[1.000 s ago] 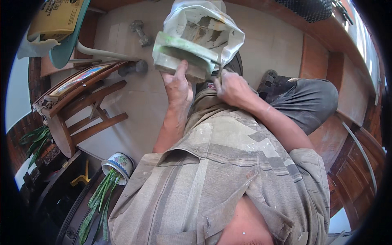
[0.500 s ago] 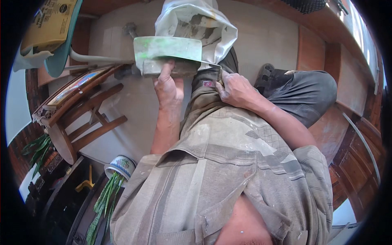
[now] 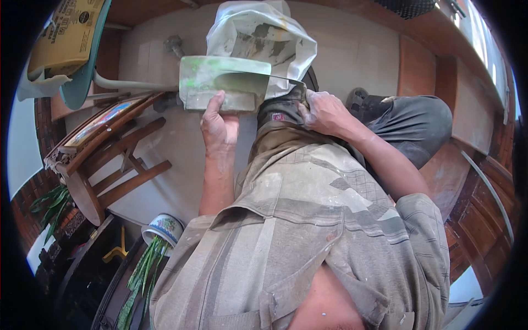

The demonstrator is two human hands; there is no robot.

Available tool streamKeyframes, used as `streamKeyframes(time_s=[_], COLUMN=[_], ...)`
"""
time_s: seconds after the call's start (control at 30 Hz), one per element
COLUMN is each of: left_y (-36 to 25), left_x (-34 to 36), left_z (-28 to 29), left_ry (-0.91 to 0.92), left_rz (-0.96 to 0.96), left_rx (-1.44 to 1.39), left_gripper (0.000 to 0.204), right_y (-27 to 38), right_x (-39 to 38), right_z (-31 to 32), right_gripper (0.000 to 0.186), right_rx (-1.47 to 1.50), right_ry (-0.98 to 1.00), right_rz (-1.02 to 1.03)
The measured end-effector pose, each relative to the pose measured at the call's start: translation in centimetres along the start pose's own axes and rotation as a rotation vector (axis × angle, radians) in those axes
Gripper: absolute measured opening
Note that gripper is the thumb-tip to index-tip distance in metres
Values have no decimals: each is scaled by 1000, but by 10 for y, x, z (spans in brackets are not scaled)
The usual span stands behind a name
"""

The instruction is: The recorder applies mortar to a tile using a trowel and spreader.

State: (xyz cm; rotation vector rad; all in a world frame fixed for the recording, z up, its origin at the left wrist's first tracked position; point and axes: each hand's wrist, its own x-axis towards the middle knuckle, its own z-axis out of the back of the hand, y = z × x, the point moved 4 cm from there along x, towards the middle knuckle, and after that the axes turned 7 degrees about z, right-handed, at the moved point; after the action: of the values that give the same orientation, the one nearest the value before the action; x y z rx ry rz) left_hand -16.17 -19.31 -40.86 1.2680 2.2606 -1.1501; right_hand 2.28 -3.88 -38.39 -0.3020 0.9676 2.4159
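My left hand (image 3: 219, 124) grips a greyish rectangular block-like tool (image 3: 217, 102) with a pale, green-smeared flat plate (image 3: 220, 65) along its top; whether they are one piece is unclear. My right hand (image 3: 319, 113) is closed on the handle of a thin flat blade (image 3: 283, 81), mostly hidden by my fingers, which reaches left over the block. Just beyond stands a white plastic bag (image 3: 300, 47), open at the top, with grey-brown residue inside. It is behind the plate, over my legs or just past them.
A wooden folding chair (image 3: 126, 170) and framed picture (image 3: 102, 124) lean at the left, below a teal seat (image 3: 80, 88) carrying a cardboard box (image 3: 66, 44). Dumbbells (image 3: 170, 44) lie beyond. A potted plant (image 3: 162, 225) is at lower left, wooden ledges (image 3: 418, 66) at the right.
My left hand has moved left with the block and plate, which now lie more level and lower against the bag. My right hand has shifted slightly, still on the blade's handle.
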Motion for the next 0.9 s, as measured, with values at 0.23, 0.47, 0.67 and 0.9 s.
streamKeyframes(time_s=[0.23,0.47,0.67,0.9], left_y=[-7,-7,-15,-19], left_x=[-5,-5,1,4], left_z=[4,-6,-1,1], left_ry=[-33,-108,-88,-101], left_rz=[10,-4,16,109], left_rx=[37,135,102,159], left_gripper=[46,46,46,44], right_y=[7,-22,-8,-20], right_x=[-14,-10,-29,-11], right_z=[66,54,70,77], right_gripper=[32,27,25,21], right_rx=[-84,-276,-289,-317], right_ry=[-9,-30,28,26], right_rz=[36,75,259,217])
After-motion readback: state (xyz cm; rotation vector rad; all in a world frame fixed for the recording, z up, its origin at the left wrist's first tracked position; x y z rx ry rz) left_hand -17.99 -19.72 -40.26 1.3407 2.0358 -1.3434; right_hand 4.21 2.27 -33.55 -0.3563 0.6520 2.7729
